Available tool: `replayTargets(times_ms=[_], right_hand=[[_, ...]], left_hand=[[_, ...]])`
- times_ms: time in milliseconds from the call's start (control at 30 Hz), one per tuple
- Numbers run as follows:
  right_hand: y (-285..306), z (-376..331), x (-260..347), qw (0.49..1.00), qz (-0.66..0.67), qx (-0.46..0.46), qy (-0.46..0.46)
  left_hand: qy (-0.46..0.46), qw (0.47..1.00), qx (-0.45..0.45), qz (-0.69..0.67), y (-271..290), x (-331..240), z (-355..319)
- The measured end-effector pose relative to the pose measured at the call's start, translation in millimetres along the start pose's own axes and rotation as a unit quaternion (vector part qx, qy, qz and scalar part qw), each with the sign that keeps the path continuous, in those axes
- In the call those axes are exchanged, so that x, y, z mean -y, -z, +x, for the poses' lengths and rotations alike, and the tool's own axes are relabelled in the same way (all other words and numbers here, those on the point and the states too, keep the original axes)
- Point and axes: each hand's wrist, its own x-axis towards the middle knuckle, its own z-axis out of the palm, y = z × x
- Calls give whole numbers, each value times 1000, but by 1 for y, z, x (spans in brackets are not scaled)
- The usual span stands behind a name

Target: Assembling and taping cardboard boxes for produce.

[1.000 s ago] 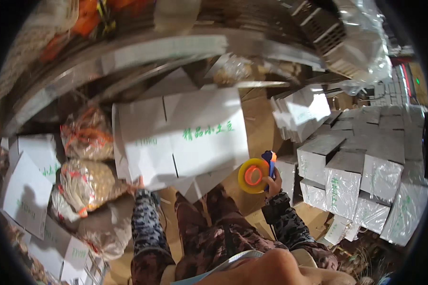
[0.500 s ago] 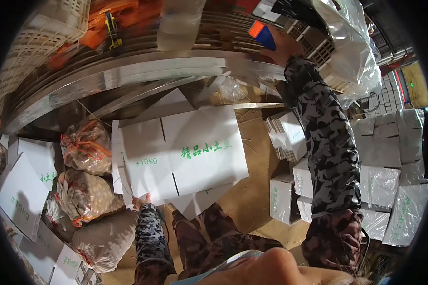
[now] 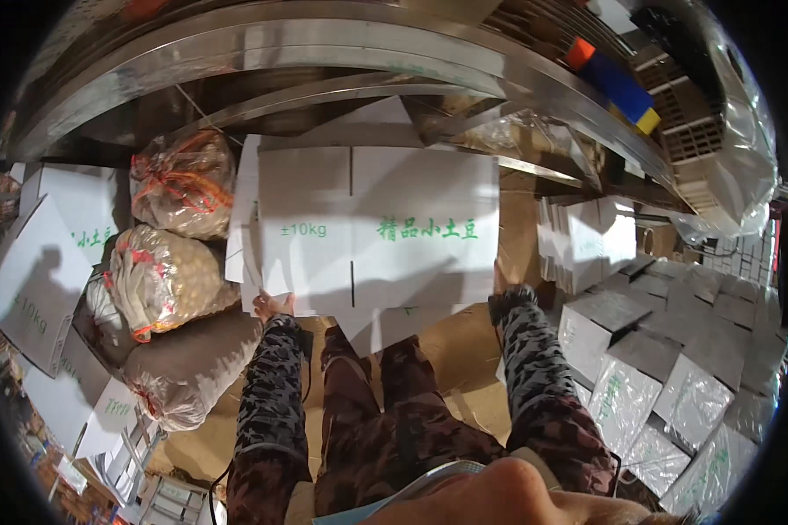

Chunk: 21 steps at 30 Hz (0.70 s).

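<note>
Head view: I see the left hand (image 3: pixel 274 305) half-curled, grip unclear, at the near-left corner of a white rectangular cardboard carton (image 3: pixel 381 223) between both hands, probably light, stiff, best held by opposite edges; the right hand (image 3: pixel 501 280), at its right edge, I cannot judge

Green characters (image 3: pixel 427 228) and a weight marking (image 3: pixel 303 231) ran across the white carton (image 3: pixel 379 232); green print (image 3: pixel 31 313) marked cardboard (image 3: pixel 39 276) at left and wrapped boxes (image 3: pixel 617 398) at right.

One camera looks down from the person's head (image 3: pixel 512 494), close over the cardboard (image 3: pixel 420 267), with legs (image 3: pixel 403 376) at six o'clock.
</note>
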Motion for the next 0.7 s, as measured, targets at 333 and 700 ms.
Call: replayTargets(times_ms=[333, 700], right_hand=[[109, -131, 164, 883, 430, 179, -65], [247, 31, 284, 529, 770, -113, -339]], left_hand=[[-173, 971, 15, 166, 235, 170, -172], [-397, 861, 114, 297, 379, 24, -236]])
